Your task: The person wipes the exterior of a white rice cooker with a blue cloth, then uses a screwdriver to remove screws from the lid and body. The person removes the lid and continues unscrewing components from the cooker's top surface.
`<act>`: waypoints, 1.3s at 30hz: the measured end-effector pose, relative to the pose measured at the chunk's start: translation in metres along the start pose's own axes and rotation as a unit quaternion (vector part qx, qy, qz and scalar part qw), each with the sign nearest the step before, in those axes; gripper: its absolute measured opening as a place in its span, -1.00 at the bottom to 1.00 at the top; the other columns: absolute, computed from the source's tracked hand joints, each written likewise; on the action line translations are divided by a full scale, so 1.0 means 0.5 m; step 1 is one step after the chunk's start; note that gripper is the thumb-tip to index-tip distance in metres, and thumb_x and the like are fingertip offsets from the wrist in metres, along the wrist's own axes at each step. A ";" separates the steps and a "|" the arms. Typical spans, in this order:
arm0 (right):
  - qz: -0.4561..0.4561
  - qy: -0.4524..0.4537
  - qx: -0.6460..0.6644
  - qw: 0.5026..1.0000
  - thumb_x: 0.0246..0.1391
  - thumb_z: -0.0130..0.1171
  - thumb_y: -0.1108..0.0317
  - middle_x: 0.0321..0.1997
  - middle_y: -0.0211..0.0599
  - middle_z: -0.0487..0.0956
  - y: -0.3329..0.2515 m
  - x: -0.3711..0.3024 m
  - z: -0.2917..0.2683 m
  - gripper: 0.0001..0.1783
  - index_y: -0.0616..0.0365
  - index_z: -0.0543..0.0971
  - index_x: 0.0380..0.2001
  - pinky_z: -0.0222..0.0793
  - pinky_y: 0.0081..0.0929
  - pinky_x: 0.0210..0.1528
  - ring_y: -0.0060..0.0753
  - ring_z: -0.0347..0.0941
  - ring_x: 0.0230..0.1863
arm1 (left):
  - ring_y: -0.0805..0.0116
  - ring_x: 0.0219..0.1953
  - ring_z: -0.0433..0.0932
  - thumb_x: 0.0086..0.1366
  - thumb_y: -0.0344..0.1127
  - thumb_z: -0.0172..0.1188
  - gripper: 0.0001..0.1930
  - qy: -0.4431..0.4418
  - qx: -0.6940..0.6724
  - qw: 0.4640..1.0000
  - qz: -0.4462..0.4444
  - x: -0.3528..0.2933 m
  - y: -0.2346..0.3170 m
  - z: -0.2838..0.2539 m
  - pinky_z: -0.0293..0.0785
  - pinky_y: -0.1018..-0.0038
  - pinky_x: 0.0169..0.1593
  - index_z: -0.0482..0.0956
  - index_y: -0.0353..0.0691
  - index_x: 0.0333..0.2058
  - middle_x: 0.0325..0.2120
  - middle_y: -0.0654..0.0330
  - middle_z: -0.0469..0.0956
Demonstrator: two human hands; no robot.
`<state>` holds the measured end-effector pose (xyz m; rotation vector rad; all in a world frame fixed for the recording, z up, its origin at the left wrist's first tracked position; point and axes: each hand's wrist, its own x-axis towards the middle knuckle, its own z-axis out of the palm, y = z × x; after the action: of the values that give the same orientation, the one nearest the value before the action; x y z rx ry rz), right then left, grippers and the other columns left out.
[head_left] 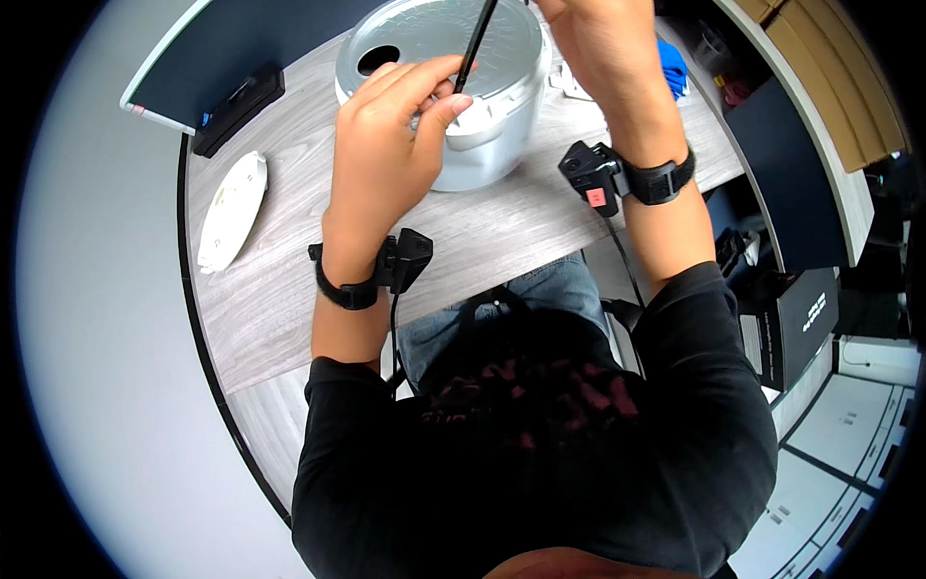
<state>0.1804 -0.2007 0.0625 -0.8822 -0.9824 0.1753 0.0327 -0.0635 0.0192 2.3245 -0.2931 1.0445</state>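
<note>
A round white bucket (502,147) with a grey, glossy top (439,53) stands on the table before me. A dark round hole (378,61) opens in the left part of that top. My left hand (391,121) is closed at the bucket's near rim, pinching the lower end of a thin black rod (476,43) between thumb and fingers. The rod slants up to the right and leaves the picture at the upper edge. Raised above the bucket's right side is my right hand (593,34); its fingertips are cut off, so what they hold is hidden.
On the left of the wood-grain table (289,318) lies a white oval plastic piece (233,212). A long black object (239,109) rests by the dark partition. Blue cloth (672,69) sits at the right. Black wrist devices (590,179) with cables hang from both my arms.
</note>
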 end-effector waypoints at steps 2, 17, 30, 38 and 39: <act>-0.014 0.006 0.001 1.000 0.25 0.26 0.35 -0.17 -0.19 0.69 -0.011 -0.020 -0.039 -0.59 0.35 0.50 0.08 0.48 -0.62 -0.13 -0.54 0.59 -0.20 | 0.23 -0.51 0.52 0.20 -0.51 0.28 -0.78 0.005 -0.016 1.000 0.005 -0.006 0.017 0.023 0.43 0.41 -0.39 0.65 -0.31 -0.15 -0.55 0.10 0.58; 0.010 0.250 -0.060 0.966 0.29 0.19 0.34 -0.17 -0.19 0.67 -0.082 -0.260 -0.271 -0.62 0.35 0.50 0.08 0.49 -0.66 -0.18 -0.52 0.58 -0.25 | 0.49 -0.45 0.67 0.23 -0.43 0.37 -0.79 -0.180 -0.180 0.964 -0.071 0.005 0.078 0.265 0.49 0.61 -0.35 0.57 -0.30 -0.19 -0.49 0.16 0.72; 0.060 0.315 -0.217 0.922 0.25 0.21 0.38 -0.25 -0.35 0.67 -0.064 -0.330 -0.360 -0.79 0.26 0.59 -0.11 0.43 -0.58 -0.20 -0.58 0.52 -0.31 | 0.26 -0.50 0.65 0.09 -0.31 0.45 -0.86 -0.358 -0.052 0.924 -0.121 -0.002 0.034 0.462 0.53 0.39 -0.33 0.73 -0.23 -0.41 -0.56 0.10 0.67; 0.096 0.322 -0.192 0.922 0.25 0.24 0.35 -0.20 -0.35 0.68 -0.046 -0.348 -0.370 -0.73 0.24 0.58 -0.04 0.45 -0.57 -0.13 -0.56 0.54 -0.23 | 0.08 -0.46 0.65 0.07 -0.25 0.46 -0.83 -0.360 -0.022 0.928 -0.091 -0.011 0.024 0.511 0.54 0.30 -0.29 0.74 -0.21 -0.42 -0.51 0.04 0.68; 0.097 0.325 -0.191 0.921 0.25 0.24 0.35 -0.20 -0.35 0.68 -0.047 -0.349 -0.369 -0.73 0.24 0.58 -0.04 0.45 -0.57 -0.13 -0.56 0.54 -0.23 | 0.09 -0.45 0.65 0.06 -0.25 0.46 -0.82 -0.355 -0.024 0.931 -0.087 -0.011 0.025 0.514 0.54 0.30 -0.28 0.74 -0.21 -0.42 -0.50 0.04 0.68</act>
<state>0.2193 -0.4085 -0.0799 -1.2898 -0.3028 -0.1484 0.1822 -0.2228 -0.1171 2.5465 -0.3659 0.0746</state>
